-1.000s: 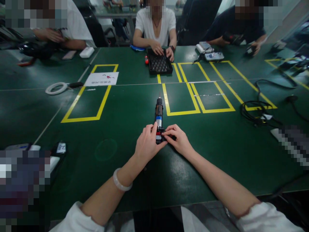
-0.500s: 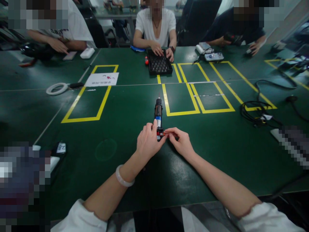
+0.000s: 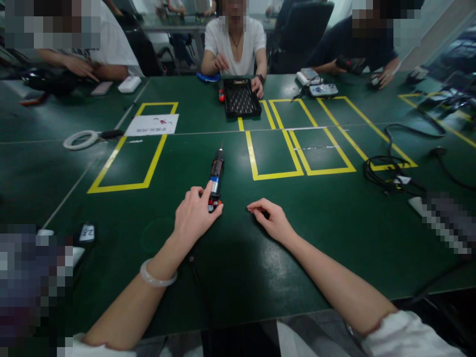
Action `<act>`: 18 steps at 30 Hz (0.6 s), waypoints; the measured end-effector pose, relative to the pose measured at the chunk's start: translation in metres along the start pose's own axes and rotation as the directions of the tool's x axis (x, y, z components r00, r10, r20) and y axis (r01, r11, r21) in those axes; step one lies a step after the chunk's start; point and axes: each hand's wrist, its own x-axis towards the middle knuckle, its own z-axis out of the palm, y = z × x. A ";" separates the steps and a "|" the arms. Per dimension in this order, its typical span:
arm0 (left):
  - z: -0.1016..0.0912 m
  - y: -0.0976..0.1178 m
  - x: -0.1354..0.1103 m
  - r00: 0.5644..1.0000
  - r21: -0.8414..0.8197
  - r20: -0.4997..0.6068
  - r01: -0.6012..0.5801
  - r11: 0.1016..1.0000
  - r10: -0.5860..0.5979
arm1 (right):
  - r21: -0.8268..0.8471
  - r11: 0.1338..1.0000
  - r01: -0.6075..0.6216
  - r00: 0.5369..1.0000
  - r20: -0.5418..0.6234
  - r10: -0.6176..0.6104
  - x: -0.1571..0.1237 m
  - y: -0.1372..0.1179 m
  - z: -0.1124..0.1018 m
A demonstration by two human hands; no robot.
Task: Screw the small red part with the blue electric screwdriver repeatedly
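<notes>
My left hand is closed around the rear end of an electric screwdriver. The tool points away from me, with a thin bit at its far tip. No full casing covers it: a blue and silver motor section shows, and small red and orange parts sit by my thumb. My palm hides the rest of that end. To the right, apart from the tool, my right hand hovers low over the green table, its thumb and fingertips pinched together. Whether something small is between them I cannot make out.
Across the table a person in white handles a black tray of small parts. Yellow tape outlines mark the surface. A white sheet and a white ring lie left; a coiled black cable lies right.
My left hand has carried the screwdriver to the left, and the tool now tilts slightly. My right hand has come away from its rear end. The person opposite has lifted one hand off the tray.
</notes>
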 end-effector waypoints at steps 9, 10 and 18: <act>0.000 -0.114 0.017 0.941 -0.033 0.092 0.330 0.943 -0.326 | -0.045 0.999 -0.003 0.999 0.032 0.004 0.001 -0.004 -0.001; 0.001 -0.127 0.019 0.931 -0.041 0.094 0.358 0.933 -0.353 | -0.047 0.999 -0.003 0.999 0.035 0.005 0.001 -0.004 -0.001; 0.001 -0.198 0.031 0.829 0.024 0.094 0.552 0.834 -0.552 | -0.050 0.999 -0.002 0.998 0.067 0.005 0.001 -0.006 -0.001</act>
